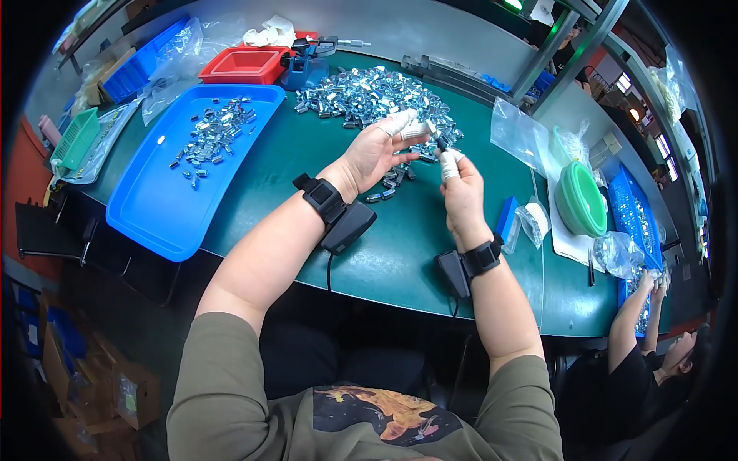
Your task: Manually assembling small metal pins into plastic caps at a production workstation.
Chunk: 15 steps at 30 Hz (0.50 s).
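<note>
Over the front of a heap of small shiny metal parts (373,94), my two hands meet. My left hand (369,157), with white covers on some fingers, pinches a small metal part (432,128) at its fingertips; the others are loosely curled. Close against that part is a small dark rod-like piece (442,144), held between the white-covered thumb and finger of my right hand (463,196). Its exact kind is too small to tell. A few loose metal parts lie on the green table (369,261) below my hands.
On the left, a blue tray (157,219) holds more metal parts. Behind it stand a red bin (242,65) and a micrometer (330,44) on a blue stand. Green bowls (582,198), plastic bags and a blue basket (636,211) are at right, where another person (642,369) works.
</note>
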Motion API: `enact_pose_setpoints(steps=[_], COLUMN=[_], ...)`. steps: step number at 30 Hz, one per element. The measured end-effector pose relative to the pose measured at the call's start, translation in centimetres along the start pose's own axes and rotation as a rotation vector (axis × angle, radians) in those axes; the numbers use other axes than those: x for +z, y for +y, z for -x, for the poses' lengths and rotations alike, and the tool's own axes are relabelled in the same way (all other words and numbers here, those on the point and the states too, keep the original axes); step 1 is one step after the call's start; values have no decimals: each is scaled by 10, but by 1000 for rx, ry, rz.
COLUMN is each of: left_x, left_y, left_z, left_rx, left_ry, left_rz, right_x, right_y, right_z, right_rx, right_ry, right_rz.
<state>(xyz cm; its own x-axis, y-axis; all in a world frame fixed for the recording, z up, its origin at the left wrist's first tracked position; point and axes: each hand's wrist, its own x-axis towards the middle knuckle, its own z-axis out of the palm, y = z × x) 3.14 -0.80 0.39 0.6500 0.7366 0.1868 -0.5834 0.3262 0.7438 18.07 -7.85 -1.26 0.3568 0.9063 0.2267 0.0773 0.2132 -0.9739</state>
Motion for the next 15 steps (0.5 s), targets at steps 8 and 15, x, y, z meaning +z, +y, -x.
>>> enact_pose_setpoints(steps=[8, 15], left_x=[-2, -4], left_y=[2, 1], left_z=[1, -1], left_rx=[-20, -16], left_ry=[2, -13], left_rz=[-33, -39], right_x=[-2, -2], right_y=[-4, -4], right_z=[1, 3], right_rx=[-65, -69], right_ry=[36, -25], right_rz=[-89, -14])
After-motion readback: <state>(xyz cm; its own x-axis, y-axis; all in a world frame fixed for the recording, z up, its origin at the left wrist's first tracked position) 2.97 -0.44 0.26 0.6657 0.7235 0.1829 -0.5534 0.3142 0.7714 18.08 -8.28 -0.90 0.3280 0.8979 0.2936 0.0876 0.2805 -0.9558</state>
